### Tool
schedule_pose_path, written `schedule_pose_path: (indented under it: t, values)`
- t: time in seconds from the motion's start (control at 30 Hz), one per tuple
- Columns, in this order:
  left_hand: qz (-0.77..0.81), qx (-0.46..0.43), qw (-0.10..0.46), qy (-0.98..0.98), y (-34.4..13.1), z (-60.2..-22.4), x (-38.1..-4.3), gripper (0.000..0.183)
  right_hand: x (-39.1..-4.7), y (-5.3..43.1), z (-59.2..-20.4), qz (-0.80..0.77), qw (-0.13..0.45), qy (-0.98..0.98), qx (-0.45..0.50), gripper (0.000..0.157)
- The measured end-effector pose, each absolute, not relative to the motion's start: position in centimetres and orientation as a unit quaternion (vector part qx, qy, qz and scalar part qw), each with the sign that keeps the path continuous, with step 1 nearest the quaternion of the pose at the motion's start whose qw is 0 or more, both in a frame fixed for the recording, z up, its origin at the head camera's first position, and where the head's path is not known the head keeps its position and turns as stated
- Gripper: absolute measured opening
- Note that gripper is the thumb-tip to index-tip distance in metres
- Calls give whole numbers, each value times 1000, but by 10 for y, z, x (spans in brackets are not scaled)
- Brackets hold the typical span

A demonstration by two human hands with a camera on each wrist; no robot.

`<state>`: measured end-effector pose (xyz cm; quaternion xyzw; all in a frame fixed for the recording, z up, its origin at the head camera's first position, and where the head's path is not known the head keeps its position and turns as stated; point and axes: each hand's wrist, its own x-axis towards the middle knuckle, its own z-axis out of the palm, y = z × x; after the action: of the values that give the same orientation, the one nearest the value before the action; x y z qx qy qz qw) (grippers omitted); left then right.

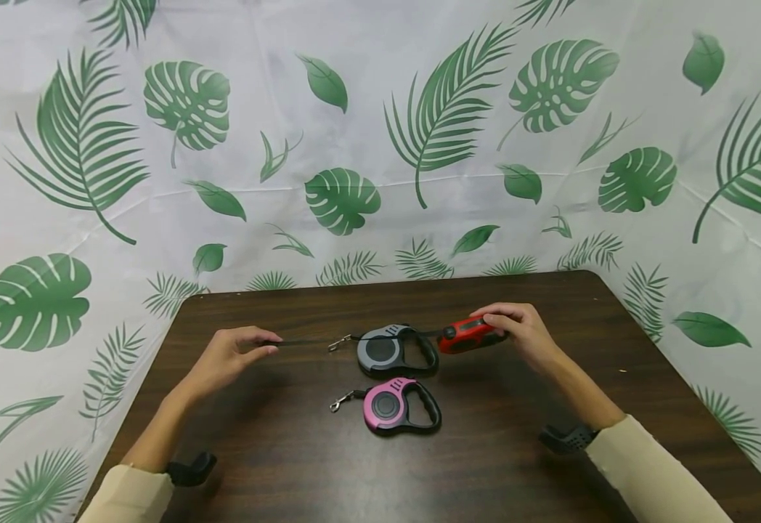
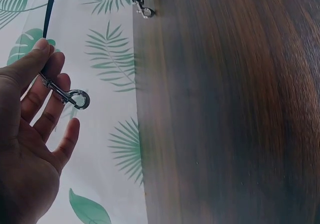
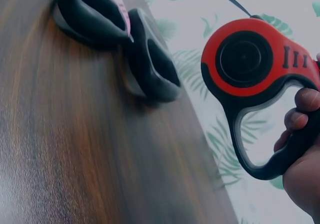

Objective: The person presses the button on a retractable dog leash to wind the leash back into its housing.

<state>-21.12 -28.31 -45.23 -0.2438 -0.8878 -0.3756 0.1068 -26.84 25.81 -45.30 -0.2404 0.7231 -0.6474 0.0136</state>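
Observation:
My right hand (image 1: 514, 328) grips the black handle of a red retractable dog leash (image 1: 468, 334), held up over the table's far right part. From its casing (image 3: 245, 58) a dark strap runs left to my left hand (image 1: 237, 354). There the thumb and forefinger pinch the strap near its end, and a metal snap hook (image 2: 70, 94) dangles by the other, loosely spread fingers. Between the hands a grey retractable leash (image 1: 380, 350) lies on the table, its hook pointing left. In front of it lies a pink retractable leash (image 1: 385, 408).
Everything is over a dark brown wooden table (image 1: 276, 465). Behind and beside it hangs a white cloth (image 1: 367, 131) printed with green leaves. Black straps with small devices (image 1: 566, 438) sit on both wrists.

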Motion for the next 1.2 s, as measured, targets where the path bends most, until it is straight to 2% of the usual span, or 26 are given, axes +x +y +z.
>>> schedule_pose_path:
  t: [1.2]
  values:
    - [-394, -271, 93, -873, -252, -445, -211, 18, -261, 223, -450, -646, 38, 723, -241, 24]
